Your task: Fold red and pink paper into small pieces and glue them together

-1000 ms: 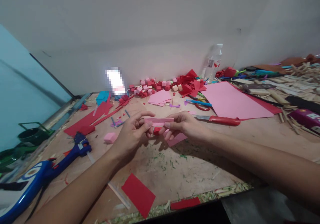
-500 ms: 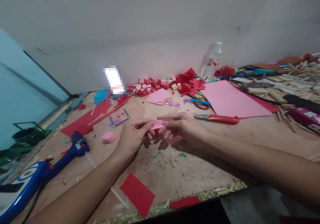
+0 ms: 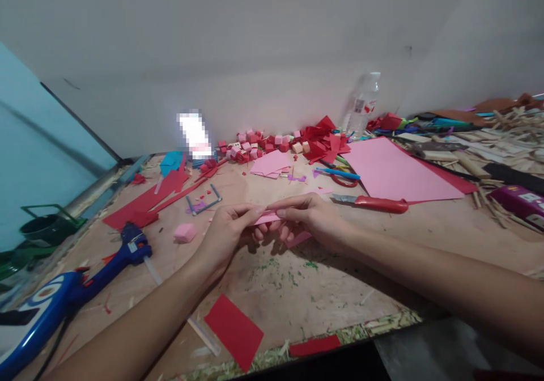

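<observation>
A: What looms largest?

B: The wall (image 3: 272, 41), flat, grey and matt. Below it spreads the table (image 3: 335, 282), pale wood, flecked with green, its front edge frayed and fibrous.

A: And on that?

B: A tangle of sticks (image 3: 471, 148) at the far right, thin and dry. Then the pink sheet (image 3: 403, 171), smooth and straight-edged, lying over a red sheet (image 3: 468, 187).

A: Next down?

B: The glue gun (image 3: 79, 290) at the left, hard, glossy blue plastic. After it the bottle (image 3: 364, 106), clear, narrow-necked, by the wall.

A: And the hands?

B: The left hand (image 3: 236, 225) and right hand (image 3: 308, 216) come together near the middle of the table. Both are curled in, thumb pressed to fingers in a tight pinch, the other fingers bent beneath.

A: What is smaller than those?

B: The knife (image 3: 374, 202), slim, red-handled and grey-bladed, beyond the right hand; the card (image 3: 236, 331), a crisp red oblong near the front edge.

A: Where is the slip?

B: The slip (image 3: 267, 217), thin pink paper, is between the hands, just above the table, gripped by both. The fingers cover so much that its full shape cannot be told.

A: And smallest?

B: The pink block (image 3: 185, 233), box-shaped, left of the left hand, then the little cubes (image 3: 255, 145), pink and red, heaped along the wall.
</observation>
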Action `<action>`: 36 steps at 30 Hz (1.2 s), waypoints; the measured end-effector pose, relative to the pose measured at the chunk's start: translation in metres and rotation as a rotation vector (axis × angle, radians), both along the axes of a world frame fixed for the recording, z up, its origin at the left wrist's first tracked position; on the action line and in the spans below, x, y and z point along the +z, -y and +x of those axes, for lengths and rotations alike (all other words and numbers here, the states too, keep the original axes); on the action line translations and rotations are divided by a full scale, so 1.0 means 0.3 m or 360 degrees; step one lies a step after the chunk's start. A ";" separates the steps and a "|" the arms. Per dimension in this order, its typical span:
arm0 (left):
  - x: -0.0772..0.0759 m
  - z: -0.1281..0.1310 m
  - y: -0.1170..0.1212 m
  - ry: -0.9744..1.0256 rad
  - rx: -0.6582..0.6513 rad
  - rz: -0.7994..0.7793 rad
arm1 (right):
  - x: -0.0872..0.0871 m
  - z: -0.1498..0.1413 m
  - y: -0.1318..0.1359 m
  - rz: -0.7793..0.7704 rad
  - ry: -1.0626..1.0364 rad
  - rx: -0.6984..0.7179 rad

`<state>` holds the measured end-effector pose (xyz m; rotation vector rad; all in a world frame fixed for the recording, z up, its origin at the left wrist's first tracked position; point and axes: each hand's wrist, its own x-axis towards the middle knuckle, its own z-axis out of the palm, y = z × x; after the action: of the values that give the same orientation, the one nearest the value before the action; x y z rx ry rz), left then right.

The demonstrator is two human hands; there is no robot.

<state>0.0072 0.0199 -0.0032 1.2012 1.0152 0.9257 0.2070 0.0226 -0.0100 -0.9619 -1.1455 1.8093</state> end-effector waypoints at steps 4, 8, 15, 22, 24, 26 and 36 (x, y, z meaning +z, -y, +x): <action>0.006 0.003 0.007 -0.0095 0.0015 0.0101 | 0.008 -0.005 0.005 0.0054 0.0023 -0.0005; 0.008 0.008 0.010 -0.0229 0.0030 0.0266 | 0.014 -0.010 0.003 0.0019 0.0070 -0.0044; 0.007 0.007 0.003 -0.0269 0.0012 0.0284 | 0.009 -0.011 0.002 0.0003 0.0134 -0.0059; 0.002 -0.004 -0.002 -0.0243 -0.0145 0.0098 | 0.007 -0.003 0.000 0.0134 0.0236 -0.0082; -0.001 -0.007 -0.004 -0.0210 -0.0131 0.0080 | 0.006 -0.001 -0.002 0.0164 0.0252 -0.0082; -0.003 -0.008 -0.006 -0.0208 -0.0122 0.0089 | 0.005 0.001 -0.003 0.0176 0.0266 -0.0086; -0.002 -0.007 -0.021 -0.0418 -0.0101 0.0215 | -0.014 -0.004 -0.011 0.0323 0.0317 -0.0096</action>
<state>0.0050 0.0263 -0.0036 1.4885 1.1284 0.8109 0.2059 0.0258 -0.0141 -1.0613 -1.3779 1.5413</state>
